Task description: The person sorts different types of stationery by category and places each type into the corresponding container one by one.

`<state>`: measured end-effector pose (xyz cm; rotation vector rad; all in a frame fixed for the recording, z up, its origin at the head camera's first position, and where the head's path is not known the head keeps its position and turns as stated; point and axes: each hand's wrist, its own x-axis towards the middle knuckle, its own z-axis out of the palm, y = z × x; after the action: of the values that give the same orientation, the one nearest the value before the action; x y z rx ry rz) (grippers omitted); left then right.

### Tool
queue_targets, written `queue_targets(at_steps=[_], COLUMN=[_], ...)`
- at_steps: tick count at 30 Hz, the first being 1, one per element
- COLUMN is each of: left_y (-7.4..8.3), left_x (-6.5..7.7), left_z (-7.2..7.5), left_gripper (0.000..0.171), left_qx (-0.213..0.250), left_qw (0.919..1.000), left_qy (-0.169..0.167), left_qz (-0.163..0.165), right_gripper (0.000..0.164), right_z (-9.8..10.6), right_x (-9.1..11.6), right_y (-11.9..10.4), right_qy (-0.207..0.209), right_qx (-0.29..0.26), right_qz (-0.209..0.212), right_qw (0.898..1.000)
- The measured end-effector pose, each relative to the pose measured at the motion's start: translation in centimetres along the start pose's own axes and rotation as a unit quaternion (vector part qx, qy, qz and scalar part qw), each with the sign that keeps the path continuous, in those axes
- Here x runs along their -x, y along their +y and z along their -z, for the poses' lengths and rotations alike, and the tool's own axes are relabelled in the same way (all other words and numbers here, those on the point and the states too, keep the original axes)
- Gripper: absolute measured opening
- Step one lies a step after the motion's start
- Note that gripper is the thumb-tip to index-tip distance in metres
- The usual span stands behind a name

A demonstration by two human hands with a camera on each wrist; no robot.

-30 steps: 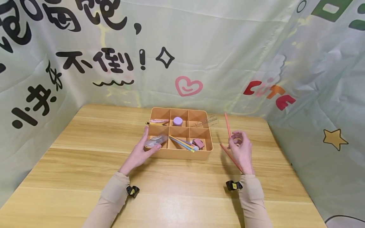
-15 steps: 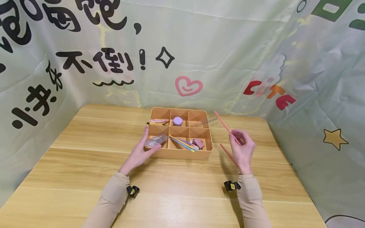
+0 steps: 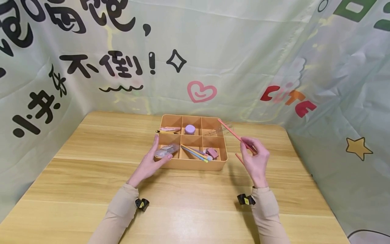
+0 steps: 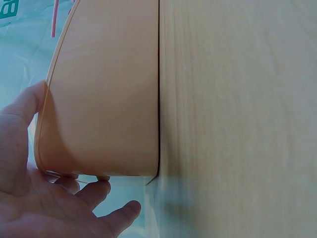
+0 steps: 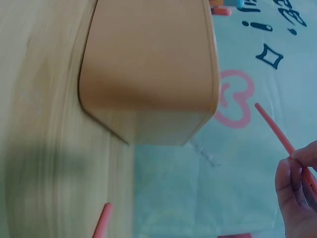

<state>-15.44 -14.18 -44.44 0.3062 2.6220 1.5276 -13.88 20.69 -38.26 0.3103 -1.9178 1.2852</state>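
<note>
My right hand (image 3: 256,156) pinches a coral-red pencil (image 3: 229,129) between thumb and fingers, its far end angled up over the organizer's back right corner. In the right wrist view the pencil (image 5: 275,130) stands off from the organizer's end wall. A second coral-red pencil (image 3: 239,158) lies on the table, partly hidden by this hand. My left hand (image 3: 149,166) holds the tan six-compartment organizer (image 3: 192,165) at its front left corner. In the left wrist view the thumb lies at the rim, the fingers against the side wall.
Inside the organizer are a clear plastic case (image 3: 167,150), several slim pencils (image 3: 195,153), a mauve eraser-like block (image 3: 212,153), a round purple item (image 3: 190,129) and pink pens (image 3: 170,129). A clear ruler (image 3: 217,130) sticks out over its right edge. A printed curtain (image 3: 243,67) borders the wooden table (image 3: 189,203).
My right hand has tilted its pencil from nearly upright to slanting left and brought the far end over the organizer. The left hand and organizer have stayed put.
</note>
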Motion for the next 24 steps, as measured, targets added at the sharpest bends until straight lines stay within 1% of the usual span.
queue_targets(at_steps=[4, 8, 11, 19, 24], left_y=[0.0, -0.1, -0.1, -0.1, -0.1], left_x=[0.0, -0.1, -0.1, 0.0, 0.0], left_z=[0.0, 0.0, 0.0, 0.0, 0.0], left_gripper=[0.101, 0.101, 0.101, 0.102, 0.102], left_qx=[0.002, 0.003, 0.005, 0.001, -0.001], left_qw=[1.0, 0.9999, 0.9999, 1.0, 1.0], left_qy=[0.001, 0.002, 0.003, -0.001, 0.0], left_qz=[-0.005, -0.009, -0.009, -0.001, 0.0], right_gripper=[0.02, 0.022, 0.022, 0.024, 0.027], right_z=[-0.4, -0.6, -0.8, -1.5, -1.9], right_x=[0.1, 0.3, 0.4, 0.9, 1.4], right_y=[0.8, 0.5, 0.0, -1.1, -1.7], right_qy=[-0.012, -0.032, -0.048, -0.07, -0.099], right_qx=[0.026, 0.058, 0.072, 0.112, 0.127], right_qz=[0.043, 0.081, 0.097, 0.144, 0.164], right_qw=[0.999, 0.995, 0.991, 0.981, 0.973])
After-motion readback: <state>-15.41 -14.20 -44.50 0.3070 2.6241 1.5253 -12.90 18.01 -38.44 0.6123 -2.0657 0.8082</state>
